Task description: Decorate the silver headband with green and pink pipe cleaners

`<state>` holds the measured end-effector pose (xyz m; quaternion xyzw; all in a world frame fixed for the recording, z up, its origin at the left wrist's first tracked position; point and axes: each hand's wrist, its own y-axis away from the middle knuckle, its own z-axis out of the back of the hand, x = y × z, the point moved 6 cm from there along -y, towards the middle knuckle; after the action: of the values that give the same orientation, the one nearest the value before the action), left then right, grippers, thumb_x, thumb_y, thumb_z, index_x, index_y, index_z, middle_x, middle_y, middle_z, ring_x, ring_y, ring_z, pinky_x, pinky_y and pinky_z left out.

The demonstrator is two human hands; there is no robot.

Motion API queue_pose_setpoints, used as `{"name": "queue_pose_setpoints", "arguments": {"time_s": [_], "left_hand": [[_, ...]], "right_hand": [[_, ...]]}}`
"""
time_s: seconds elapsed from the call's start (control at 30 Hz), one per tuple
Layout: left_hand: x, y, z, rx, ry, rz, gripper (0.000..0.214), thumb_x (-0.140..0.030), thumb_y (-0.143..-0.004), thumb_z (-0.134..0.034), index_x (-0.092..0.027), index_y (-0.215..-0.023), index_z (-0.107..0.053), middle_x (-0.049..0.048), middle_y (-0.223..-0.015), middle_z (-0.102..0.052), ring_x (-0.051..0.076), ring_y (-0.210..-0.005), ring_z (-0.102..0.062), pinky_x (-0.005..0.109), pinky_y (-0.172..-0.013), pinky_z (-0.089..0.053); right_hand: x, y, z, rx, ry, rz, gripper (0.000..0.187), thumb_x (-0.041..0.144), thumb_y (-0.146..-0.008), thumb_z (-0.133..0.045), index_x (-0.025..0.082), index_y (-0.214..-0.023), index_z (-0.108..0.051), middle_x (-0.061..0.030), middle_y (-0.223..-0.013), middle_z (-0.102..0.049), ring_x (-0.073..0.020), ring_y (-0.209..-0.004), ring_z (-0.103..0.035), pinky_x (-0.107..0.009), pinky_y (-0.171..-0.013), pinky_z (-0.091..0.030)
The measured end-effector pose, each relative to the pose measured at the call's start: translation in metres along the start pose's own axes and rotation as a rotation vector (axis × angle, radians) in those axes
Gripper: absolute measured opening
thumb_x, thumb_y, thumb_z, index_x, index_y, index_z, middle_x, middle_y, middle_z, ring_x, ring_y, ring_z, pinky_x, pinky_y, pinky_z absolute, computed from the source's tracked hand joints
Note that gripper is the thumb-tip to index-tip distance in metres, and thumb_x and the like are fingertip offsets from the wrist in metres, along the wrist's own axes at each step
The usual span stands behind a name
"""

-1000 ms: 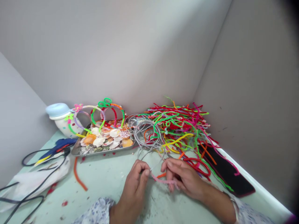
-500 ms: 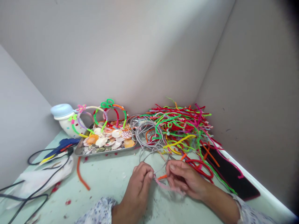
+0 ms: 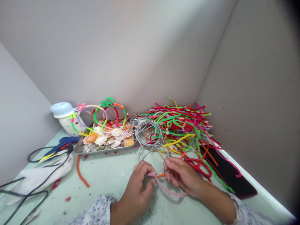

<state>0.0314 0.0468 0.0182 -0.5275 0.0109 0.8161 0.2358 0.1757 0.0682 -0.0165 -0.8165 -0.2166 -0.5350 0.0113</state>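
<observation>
My left hand [image 3: 137, 190] is closed, with its thumb and forefinger around a pink pipe cleaner [image 3: 170, 192]. The pipe cleaner is wound near the fingertips, and its long tail curves down to the right above the table. Grey wire [image 3: 160, 170] runs between both hands at the wound part. The fingers of my right hand [image 3: 184, 175] pinch that wire, though the exact grip is partly hidden. An orange pipe cleaner piece [image 3: 160, 176] shows between the hands. Just beyond them lies a loose coil of grey wire [image 3: 150, 144].
A metal tray [image 3: 105, 151] of seashells [image 3: 116, 132] stands at back left, with pipe-cleaner-wrapped hoops [image 3: 125, 116] on it. Behind is a white bottle [image 3: 70, 125]. Scissors [image 3: 55, 150] and black cables lie left. A tangled pipe cleaner heap [image 3: 180, 122] and black mat [image 3: 239, 184] are right.
The pink tail, blurred before, now hangs in a clearer curve. My left thumb has moved down from the forefinger, exposing the wound pink part. My right hand has shifted slightly left.
</observation>
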Motion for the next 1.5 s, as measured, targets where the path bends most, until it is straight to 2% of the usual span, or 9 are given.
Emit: {"name": "queue_pose_setpoints", "arguments": {"time_s": [0.2,0.8,1.13,1.3,1.5], "left_hand": [[0.0049,-0.0012,-0.0005,-0.059,-0.055,0.018,0.010,-0.011,-0.086,-0.050,-0.019,-0.080,-0.051,0.0026,-0.084,-0.054,0.019,-0.082,-0.050,0.031,-0.075,-0.038],[0.0033,-0.0011,0.0051,-0.129,-0.041,-0.004,0.005,-0.016,-0.086,-0.054,-0.019,-0.083,-0.055,0.0036,-0.084,-0.056,0.019,-0.081,-0.052,0.031,-0.074,-0.040],[0.0025,0.0003,0.0056,-0.127,-0.038,-0.013,0.007,-0.020,-0.089,-0.052,-0.019,-0.083,-0.055,0.0026,-0.084,-0.055,0.018,-0.081,-0.051,0.031,-0.075,-0.039],[0.0027,0.0017,0.0061,-0.122,-0.036,-0.014,0.008,-0.023,-0.090,-0.053,-0.019,-0.083,-0.055,0.0023,-0.083,-0.055,0.018,-0.082,-0.051,0.031,-0.076,-0.038],[0.0049,0.0048,0.0049,-0.125,-0.006,-0.006,0.012,-0.027,-0.091,-0.055,-0.019,-0.081,-0.054,0.0017,-0.082,-0.055,0.018,-0.082,-0.050,0.030,-0.075,-0.037]], "right_hand": [[-0.0007,0.0001,-0.0005,0.032,-0.020,0.002,0.035,0.045,-0.081,-0.068,0.013,-0.072,-0.054,0.0003,-0.055,-0.064,-0.0026,-0.035,-0.047,-0.013,-0.036,-0.030],[-0.0023,0.0012,0.0004,0.034,-0.031,-0.042,0.033,0.043,-0.078,-0.071,0.014,-0.072,-0.056,0.0021,-0.058,-0.062,-0.0043,-0.040,-0.048,-0.014,-0.040,-0.036],[-0.0031,0.0025,0.0028,0.030,0.051,-0.050,0.032,0.044,-0.081,-0.067,0.014,-0.073,-0.058,0.0021,-0.058,-0.060,-0.0053,-0.040,-0.047,-0.015,-0.036,-0.028],[-0.0020,0.0019,0.0008,0.046,0.036,-0.041,0.031,0.043,-0.080,-0.068,0.015,-0.072,-0.058,0.0028,-0.057,-0.060,-0.0055,-0.041,-0.049,-0.016,-0.042,-0.035],[-0.0028,0.0011,-0.0009,0.067,0.056,-0.033,0.030,0.045,-0.080,-0.067,0.016,-0.073,-0.059,0.0022,-0.057,-0.061,-0.0061,-0.041,-0.048,-0.018,-0.043,-0.034]]}}
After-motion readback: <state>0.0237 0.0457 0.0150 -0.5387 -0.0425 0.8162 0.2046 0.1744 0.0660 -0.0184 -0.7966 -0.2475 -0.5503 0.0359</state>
